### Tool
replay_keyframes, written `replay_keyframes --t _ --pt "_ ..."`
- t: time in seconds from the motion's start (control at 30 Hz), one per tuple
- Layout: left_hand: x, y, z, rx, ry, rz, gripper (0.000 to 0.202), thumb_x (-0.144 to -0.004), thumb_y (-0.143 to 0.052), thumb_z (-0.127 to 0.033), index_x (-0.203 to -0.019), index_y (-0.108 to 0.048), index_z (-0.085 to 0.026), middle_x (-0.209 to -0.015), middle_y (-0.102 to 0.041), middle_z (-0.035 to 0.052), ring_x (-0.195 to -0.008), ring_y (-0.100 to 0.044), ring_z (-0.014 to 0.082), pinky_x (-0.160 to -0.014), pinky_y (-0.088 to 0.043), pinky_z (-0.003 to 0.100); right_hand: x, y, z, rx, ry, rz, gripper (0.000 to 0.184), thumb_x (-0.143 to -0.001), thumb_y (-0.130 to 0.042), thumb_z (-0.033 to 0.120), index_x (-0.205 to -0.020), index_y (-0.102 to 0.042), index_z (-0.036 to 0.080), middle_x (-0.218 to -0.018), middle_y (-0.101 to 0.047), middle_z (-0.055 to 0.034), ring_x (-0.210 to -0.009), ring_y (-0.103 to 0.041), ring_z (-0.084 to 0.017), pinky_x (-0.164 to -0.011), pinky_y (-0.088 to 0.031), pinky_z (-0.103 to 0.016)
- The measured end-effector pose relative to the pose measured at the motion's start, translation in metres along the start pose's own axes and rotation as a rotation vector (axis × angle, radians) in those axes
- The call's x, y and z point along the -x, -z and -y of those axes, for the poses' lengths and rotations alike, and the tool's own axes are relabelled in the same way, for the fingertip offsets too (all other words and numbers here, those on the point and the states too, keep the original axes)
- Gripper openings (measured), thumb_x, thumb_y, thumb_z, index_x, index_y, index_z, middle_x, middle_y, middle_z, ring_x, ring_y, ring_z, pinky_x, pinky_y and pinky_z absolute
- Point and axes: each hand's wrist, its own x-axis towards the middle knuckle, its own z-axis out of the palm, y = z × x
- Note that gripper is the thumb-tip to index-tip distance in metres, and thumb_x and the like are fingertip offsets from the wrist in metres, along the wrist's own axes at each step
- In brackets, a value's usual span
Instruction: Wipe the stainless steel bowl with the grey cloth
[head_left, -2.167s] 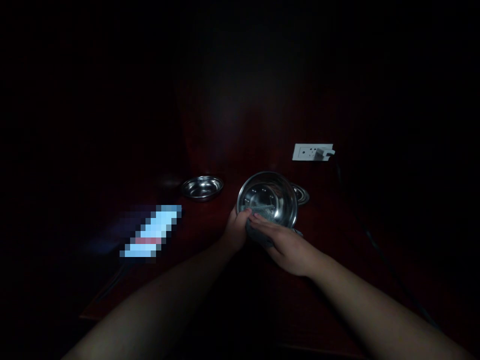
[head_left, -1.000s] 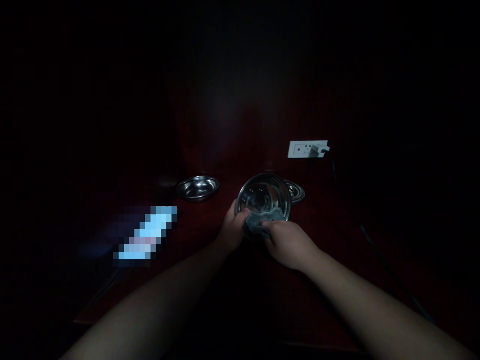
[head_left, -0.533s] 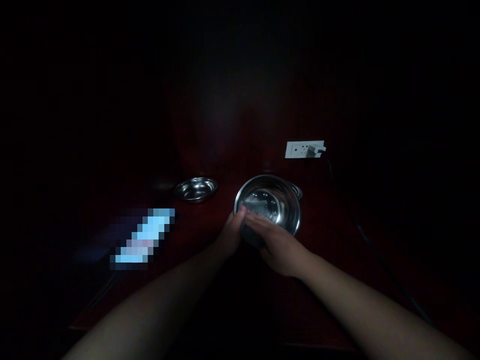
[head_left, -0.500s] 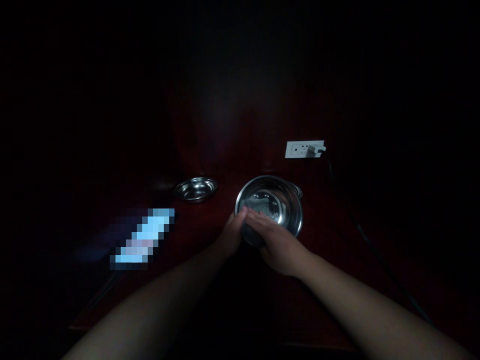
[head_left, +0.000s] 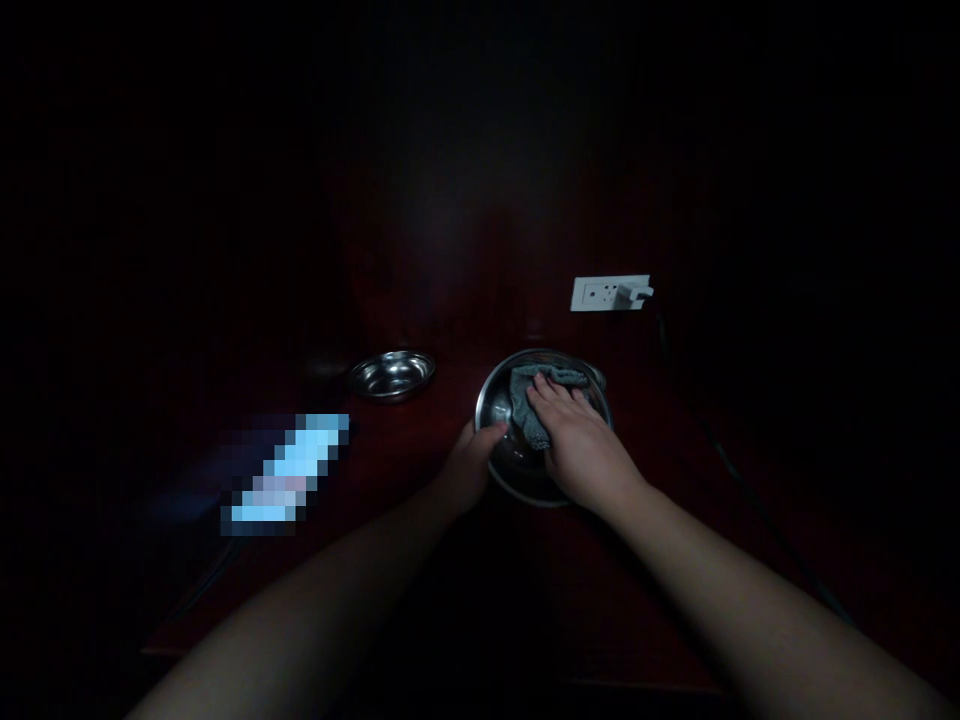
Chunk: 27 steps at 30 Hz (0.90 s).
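While left fingers (head_left: 491,433) grip bowl (head_left: 495,400) | right fingers (head_left: 551,392), spread, press cloth (head_left: 526,418) | cloth shifted from near rim

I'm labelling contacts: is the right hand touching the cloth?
Touching: the head view shows the right hand laid over the cloth inside the bowl, without visible gap.

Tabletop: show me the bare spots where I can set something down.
The red tabletop looks bare between screen, dish and left forearm, and from the bowl rightward to the cord. It's crowded at the bowl: the left hand grips its rim, the right hand presses a cloth inside. The far edges are too dark to judge.
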Motion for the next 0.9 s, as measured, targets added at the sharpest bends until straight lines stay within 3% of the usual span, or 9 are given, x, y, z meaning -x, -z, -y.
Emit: replay_keyframes --t 0.23,0.5,0.67,0.77,0.9 --pt "-0.004 0.002 0.003 -0.025 -0.084 -0.022 0.045 -0.070 -0.061 -0.031 -0.112 -0.060 -0.014 -0.089 -0.071 0.0074 -0.087 -0.064 0.0240 -0.083 -0.047 0.036 -0.001 -0.005 -0.006 0.044 -0.050 0.037 0.057 -0.073 -0.042 0.008 -0.129 -0.048 0.001 -0.141 -0.040 -0.0169 -0.129 -0.040 -0.027 -0.112 -0.026 -0.041" --pt "-0.007 0.006 -0.001 -0.123 -0.213 -0.187 0.038 -0.068 -0.058 -0.028 -0.103 -0.061 -0.013 -0.094 -0.068 0.0074 -0.083 -0.062 0.0209 -0.076 -0.047 0.032 0.001 0.001 -0.003 -0.050 -0.005 0.125 0.040 -0.074 -0.046 0.011 -0.108 -0.065 0.008 -0.129 -0.055 -0.0147 -0.120 -0.051 -0.025 -0.111 -0.028 -0.039" --pt "-0.011 0.008 -0.005 -0.189 -0.321 -0.301 0.032 -0.068 -0.055 -0.026 -0.098 -0.061 -0.014 -0.089 -0.067 0.0052 -0.084 -0.061 0.0199 -0.075 -0.047 0.030 0.005 -0.002 -0.002 -0.234 0.137 0.219 0.044 -0.073 -0.045 0.007 -0.113 -0.063 0.013 -0.132 -0.053 -0.0111 -0.124 -0.048 -0.022 -0.112 -0.026 -0.041" --pt "-0.012 0.007 -0.006 -0.196 -0.318 -0.364 0.028 -0.067 -0.056 -0.027 -0.091 -0.062 -0.015 -0.083 -0.067 0.0040 -0.080 -0.061 0.0198 -0.073 -0.047 0.030 0.007 -0.006 -0.004 -0.356 0.216 0.223 0.050 -0.072 -0.045 0.004 -0.119 -0.058 0.014 -0.133 -0.052 -0.0107 -0.125 -0.047 -0.020 -0.112 -0.026 -0.042" --pt "-0.010 0.004 -0.008 -0.176 -0.287 -0.391 0.022 -0.067 -0.057 -0.025 -0.085 -0.063 -0.016 -0.078 -0.066 0.0025 -0.076 -0.060 0.0192 -0.071 -0.047 0.031 0.009 -0.005 -0.002 -0.525 0.271 0.183 0.057 -0.073 -0.044 0.002 -0.127 -0.052 0.017 -0.129 -0.056 -0.0092 -0.121 -0.051 -0.019 -0.107 -0.034 -0.040"
